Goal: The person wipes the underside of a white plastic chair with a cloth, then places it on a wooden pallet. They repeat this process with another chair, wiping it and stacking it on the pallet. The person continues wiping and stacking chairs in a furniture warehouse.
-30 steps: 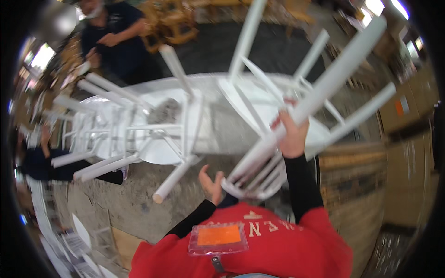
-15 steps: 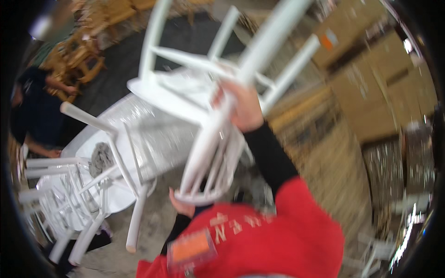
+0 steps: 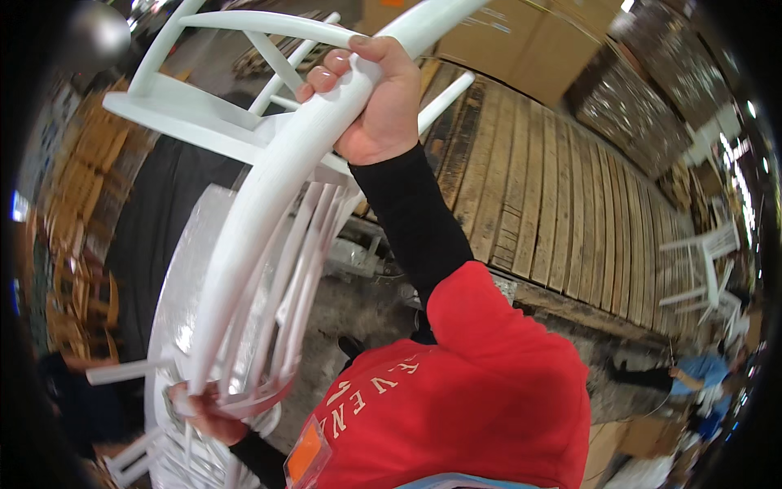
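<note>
Am observing right hand [image 3: 379, 102] at 12 o'clock, fingers curling tight around curved back rail of white chair [image 3: 261, 204]. Chair hanging upside down, tilted, running 12 to 8 o'clock. Left hand [image 3: 204, 411] at 8 o'clock gripping chair's lower end; exact finger positions I cannot tell. Wooden planks [image 3: 562, 204] lying at 2 o'clock.

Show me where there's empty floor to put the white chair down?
The bare grey floor between the wrapped white table and the wooden platform looks free. The left side is crowded: white chair legs and stacked wooden chairs.
</note>
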Action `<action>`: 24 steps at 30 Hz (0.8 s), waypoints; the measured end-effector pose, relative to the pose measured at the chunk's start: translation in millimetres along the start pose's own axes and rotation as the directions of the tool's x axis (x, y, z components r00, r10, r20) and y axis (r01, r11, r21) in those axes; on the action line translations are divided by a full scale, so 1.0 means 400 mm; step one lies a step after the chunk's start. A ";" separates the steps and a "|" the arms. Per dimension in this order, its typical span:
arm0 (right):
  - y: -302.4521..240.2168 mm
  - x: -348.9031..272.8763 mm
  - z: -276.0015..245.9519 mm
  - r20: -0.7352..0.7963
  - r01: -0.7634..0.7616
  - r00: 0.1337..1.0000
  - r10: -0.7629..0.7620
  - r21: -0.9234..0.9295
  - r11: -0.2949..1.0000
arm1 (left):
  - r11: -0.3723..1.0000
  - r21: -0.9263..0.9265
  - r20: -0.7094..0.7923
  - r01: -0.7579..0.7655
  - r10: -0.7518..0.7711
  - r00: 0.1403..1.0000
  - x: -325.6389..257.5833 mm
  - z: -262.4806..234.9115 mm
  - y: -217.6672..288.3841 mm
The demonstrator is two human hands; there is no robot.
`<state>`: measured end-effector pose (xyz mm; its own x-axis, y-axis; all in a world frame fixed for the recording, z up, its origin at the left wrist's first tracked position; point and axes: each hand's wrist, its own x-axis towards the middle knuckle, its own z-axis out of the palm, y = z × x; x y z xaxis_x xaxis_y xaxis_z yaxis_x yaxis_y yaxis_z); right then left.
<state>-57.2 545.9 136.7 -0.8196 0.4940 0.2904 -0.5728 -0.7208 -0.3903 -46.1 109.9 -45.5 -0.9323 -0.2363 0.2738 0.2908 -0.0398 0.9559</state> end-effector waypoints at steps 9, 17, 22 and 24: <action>-0.618 -0.112 -0.521 -0.253 0.567 0.821 -0.511 0.464 0.681 | 0.916 -0.161 0.709 -0.368 0.367 0.603 0.154 0.749 0.486; -0.921 -0.253 -1.004 -0.730 0.924 0.287 -0.621 0.041 0.379 | 0.596 -0.380 0.916 -0.707 0.348 -0.198 -0.439 1.609 0.779; -1.212 -0.353 -1.195 -0.841 0.894 0.095 -0.533 -0.163 0.417 | 0.518 -0.645 0.762 -0.562 0.496 -0.417 -0.741 1.833 0.851; -1.257 -0.385 -1.272 -0.904 0.931 0.077 -0.420 -0.086 0.356 | 0.092 -0.807 0.441 -0.583 0.751 -0.492 -0.797 1.971 0.761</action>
<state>348.6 1079.4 -156.4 0.1624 0.7809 -0.6032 -0.9679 0.2448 0.0563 170.0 938.7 241.5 0.5821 0.5145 0.6296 0.7438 -0.6498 -0.1567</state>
